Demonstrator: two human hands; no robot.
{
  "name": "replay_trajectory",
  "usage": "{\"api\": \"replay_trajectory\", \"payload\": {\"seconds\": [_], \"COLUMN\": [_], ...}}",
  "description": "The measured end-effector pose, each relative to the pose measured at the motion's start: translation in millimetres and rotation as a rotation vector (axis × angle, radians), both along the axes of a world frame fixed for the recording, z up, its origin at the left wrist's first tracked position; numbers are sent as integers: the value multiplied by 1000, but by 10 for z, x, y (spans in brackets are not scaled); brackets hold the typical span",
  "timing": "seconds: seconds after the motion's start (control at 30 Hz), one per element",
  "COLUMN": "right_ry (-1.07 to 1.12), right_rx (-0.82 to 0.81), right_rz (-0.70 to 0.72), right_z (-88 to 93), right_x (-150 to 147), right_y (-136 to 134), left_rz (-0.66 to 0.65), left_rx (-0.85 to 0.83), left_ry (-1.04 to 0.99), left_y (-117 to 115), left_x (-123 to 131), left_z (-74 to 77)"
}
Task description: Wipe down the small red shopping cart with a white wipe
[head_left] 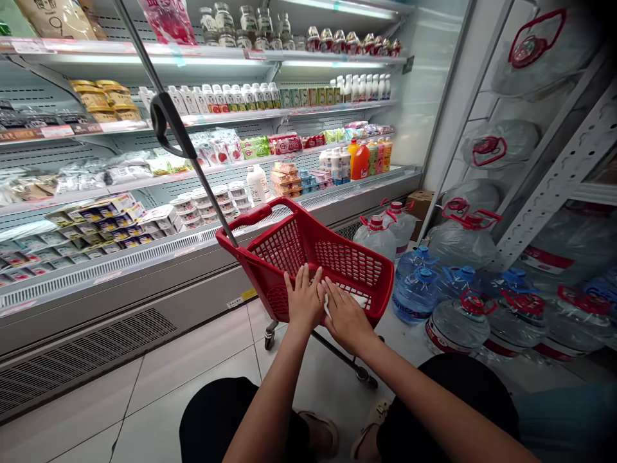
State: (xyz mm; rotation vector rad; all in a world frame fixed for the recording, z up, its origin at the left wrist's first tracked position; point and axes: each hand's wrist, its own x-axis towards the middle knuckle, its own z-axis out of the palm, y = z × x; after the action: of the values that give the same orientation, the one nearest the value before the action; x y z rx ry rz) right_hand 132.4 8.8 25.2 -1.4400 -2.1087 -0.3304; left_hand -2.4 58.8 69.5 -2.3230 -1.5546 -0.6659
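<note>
A red plastic shopping cart with lattice walls stands on small casters before me, its long grey handle bar rising to the upper left. On the cart's near rim rests my left hand, fingers stretched and spread, with nothing seen in it. Beside it, nearly touching, my right hand lies over the same rim with a white tissue under it. White edges show by the thumb and past the fingers; the rest is hidden under the palm.
Behind the cart runs a refrigerated display case stocked with bottles, cartons and packs. Large water bottles crowd the floor at right, beside a white metal rack. My knees flank the cart's near side, above the tiled floor.
</note>
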Motion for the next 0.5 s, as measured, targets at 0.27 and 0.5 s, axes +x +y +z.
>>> {"api": "replay_trajectory", "payload": {"seconds": [0.27, 0.5], "right_ry": [2, -20], "right_rx": [12, -66], "right_rz": [-26, -86], "right_z": [-18, -267], "right_x": [242, 1157], "right_y": [-133, -801], "left_rz": [-18, -34], "left_rx": [10, 14], "left_ry": [5, -13], "left_y": [5, -13], "left_x": [33, 97], "left_z": [-37, -47]}}
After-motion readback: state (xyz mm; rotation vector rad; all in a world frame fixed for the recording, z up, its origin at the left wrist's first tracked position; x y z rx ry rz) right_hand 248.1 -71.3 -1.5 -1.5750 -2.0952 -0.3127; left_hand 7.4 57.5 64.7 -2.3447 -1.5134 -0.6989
